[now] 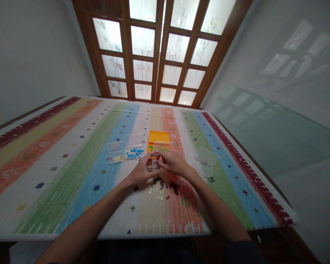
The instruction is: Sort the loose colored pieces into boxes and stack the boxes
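My left hand (pixel 142 170) and my right hand (pixel 175 163) meet over the middle of the table, with curled fingers. Between them is a see-through object, apparently a small clear plastic box (pixel 154 165), mostly hidden by the fingers. Just below the hands lie loose dark brown pieces (pixel 174 187) and small cream pieces (pixel 161 198). Beyond my fingers stands a clear box with green pieces (pixel 161 148), in front of a yellow-orange case (pixel 159 137). To the left are an open clear box with blue pieces (pixel 134 152) and another with yellow pieces (pixel 118 158).
An open clear box (pixel 205 168) lies to the right of my right hand. A striped, patterned cloth (pixel 79 172) covers the table. Walls flank both sides, and a wooden door with glass panes (pixel 156 55) stands behind the far edge.
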A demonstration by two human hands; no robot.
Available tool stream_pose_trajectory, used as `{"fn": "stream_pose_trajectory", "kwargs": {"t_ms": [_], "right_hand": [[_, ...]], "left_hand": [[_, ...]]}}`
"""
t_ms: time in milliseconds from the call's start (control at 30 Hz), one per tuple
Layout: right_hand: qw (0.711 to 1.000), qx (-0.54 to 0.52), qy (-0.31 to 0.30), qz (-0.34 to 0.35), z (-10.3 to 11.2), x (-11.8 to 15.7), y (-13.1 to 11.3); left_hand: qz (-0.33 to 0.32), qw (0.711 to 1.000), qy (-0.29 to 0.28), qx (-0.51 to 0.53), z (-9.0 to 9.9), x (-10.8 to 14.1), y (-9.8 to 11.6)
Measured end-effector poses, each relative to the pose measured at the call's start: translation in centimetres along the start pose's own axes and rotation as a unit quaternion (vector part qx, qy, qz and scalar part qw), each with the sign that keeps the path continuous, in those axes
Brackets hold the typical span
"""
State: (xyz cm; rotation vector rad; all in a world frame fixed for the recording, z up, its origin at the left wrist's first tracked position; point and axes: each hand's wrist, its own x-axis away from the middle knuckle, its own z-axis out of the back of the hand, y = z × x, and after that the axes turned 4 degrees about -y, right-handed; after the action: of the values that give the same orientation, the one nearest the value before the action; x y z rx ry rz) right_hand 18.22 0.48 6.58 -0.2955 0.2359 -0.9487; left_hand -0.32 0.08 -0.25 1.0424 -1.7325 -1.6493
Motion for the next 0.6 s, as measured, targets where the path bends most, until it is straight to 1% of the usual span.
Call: {"fn": "stream_pose_trajectory", "kwargs": {"t_ms": [67, 167, 367, 500, 600], "right_hand": [[0.999, 0.028, -0.014, -0.016, -0.3, -0.3, -0.4], [0.999, 0.026, -0.032, -0.023, -0.4, -0.5, -0.6], [0.999, -0.029, -0.009, -0.013, 0.6, -0.2, -0.4], [1.000, -0.029, -0.007, -0.010, 0.7, -0.1, -0.6], [0.999, -0.023, -0.018, -0.015, 0.5, -0.2, -0.8]], "left_hand": [[0.003, 1.000, 0.004, 0.003, 0.1, 0.0, -0.1], [0.002, 1.000, 0.006, 0.002, 0.2, 0.0, -0.1], [-0.003, 1.000, 0.009, -0.008, 0.3, 0.0, 0.0], [-0.002, 1.000, 0.004, -0.002, 0.2, 0.0, 0.0], [0.005, 1.000, 0.001, 0.000, 0.2, 0.0, -0.2]]}}
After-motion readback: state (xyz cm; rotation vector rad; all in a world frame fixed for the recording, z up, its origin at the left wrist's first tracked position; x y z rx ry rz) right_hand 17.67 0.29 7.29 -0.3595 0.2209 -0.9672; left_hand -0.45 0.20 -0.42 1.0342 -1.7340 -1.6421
